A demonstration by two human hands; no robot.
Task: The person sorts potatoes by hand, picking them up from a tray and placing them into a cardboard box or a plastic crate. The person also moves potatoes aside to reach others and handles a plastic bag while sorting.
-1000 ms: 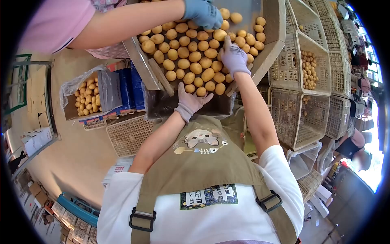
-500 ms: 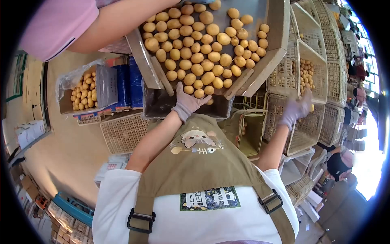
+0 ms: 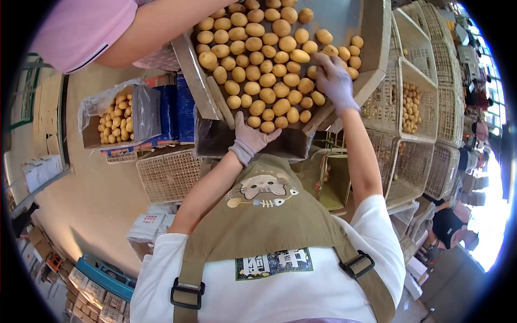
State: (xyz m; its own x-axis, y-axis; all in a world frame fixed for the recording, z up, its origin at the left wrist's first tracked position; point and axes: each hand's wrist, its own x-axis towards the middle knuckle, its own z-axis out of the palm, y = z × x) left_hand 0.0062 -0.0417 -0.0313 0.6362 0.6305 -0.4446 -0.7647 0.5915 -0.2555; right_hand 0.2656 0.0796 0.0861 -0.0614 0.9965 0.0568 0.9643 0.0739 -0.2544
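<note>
Many yellow-brown potatoes (image 3: 267, 96) lie on a metal sorting tray (image 3: 334, 19) with raised wooden-looking sides that narrow towards me. My left hand (image 3: 252, 138), in a pale glove, is at the tray's narrow mouth, thumb and fingers spread against the nearest potatoes. Also gloved, my right hand (image 3: 336, 82) reaches over the tray's right side, its fingers apart and bent down among potatoes there; the fingertips are partly hidden. Below the mouth stands a plastic-lined box (image 3: 212, 138), partly covered by my left hand and forearm.
Another person's arm (image 3: 161, 29) in a pink sleeve extends over the tray's far left. Stacked plastic crates (image 3: 420, 67) stand at right, one containing small potatoes (image 3: 411, 107). At left are a lined carton of potatoes (image 3: 145, 113) and an upturned-looking crate (image 3: 168, 173).
My right hand has moved left from above the right-hand crates onto the potatoes in the tray. My left hand stays at the mouth. The view has shifted slightly.
</note>
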